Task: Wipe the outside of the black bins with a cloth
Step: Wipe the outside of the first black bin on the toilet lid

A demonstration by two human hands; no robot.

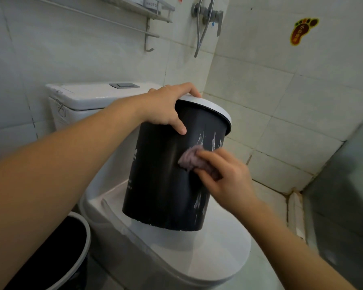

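A black bin (155,174) with a white rim ring stands tilted on the closed toilet lid (208,254). My left hand (168,105) grips the bin's rim at its top left, thumb down on the black wall. My right hand (226,174) pinches a small pinkish-grey cloth (190,159) and presses it against the bin's side, where whitish streaks run down. A second black bin (57,258) with a grey rim stands on the floor at the lower left, partly hidden by my left forearm.
The toilet cistern (82,99) stands behind the bin against the tiled wall. A shower valve with hose (208,15) and a metal shelf (149,9) hang above. A glass panel (344,195) closes the right side.
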